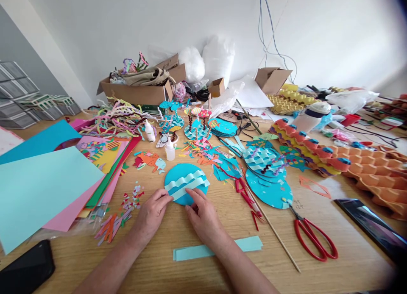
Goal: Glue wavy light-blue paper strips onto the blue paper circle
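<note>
A blue paper disc (176,173) lies flat on the table in front of me, with wavy light-blue paper strips (187,179) across it. Another light-blue paper strip (180,195) runs slanting over the disc's lower part. My left hand (156,204) pinches that strip's left end at the disc's edge. From the right, my right hand (202,209) rests its index finger on the same strip, the thumb apart below it near the rim. Flat light-blue strips (248,243) lie under my right forearm. White glue bottles (170,151) stand beyond the disc.
Red-handled scissors (313,239) and a wooden stick (275,230) lie at right, near decorated blue discs (270,190) and egg cartons (369,167). Coloured paper sheets (44,188) and small paper scraps (116,224) spread at left. Phones (28,266) lie at both sides.
</note>
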### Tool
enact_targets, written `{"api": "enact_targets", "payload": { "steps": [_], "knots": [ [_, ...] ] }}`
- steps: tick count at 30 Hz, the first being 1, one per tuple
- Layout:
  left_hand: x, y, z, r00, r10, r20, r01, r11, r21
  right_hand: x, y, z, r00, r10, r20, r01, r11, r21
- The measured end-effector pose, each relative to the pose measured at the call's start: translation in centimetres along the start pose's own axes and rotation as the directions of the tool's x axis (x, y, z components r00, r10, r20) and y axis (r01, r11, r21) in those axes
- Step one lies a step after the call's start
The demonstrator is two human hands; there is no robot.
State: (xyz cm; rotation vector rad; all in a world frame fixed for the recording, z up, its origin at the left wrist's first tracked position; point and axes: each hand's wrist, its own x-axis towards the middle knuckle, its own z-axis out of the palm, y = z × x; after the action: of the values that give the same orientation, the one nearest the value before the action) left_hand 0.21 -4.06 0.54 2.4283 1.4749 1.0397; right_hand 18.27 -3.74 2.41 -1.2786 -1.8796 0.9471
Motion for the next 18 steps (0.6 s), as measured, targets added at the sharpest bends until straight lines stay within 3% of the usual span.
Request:
{"api": "enact_targets", "payload": {
  "steps": [18],
  "knots": [
    [0.13,0.16,-0.14,1.000,-0.001,-0.005,0.001,1.000,0.008,-0.09,0.06,-0.11,1.000,0.009,-0.009,-0.010,1.000,-0.025]
  ]
}}
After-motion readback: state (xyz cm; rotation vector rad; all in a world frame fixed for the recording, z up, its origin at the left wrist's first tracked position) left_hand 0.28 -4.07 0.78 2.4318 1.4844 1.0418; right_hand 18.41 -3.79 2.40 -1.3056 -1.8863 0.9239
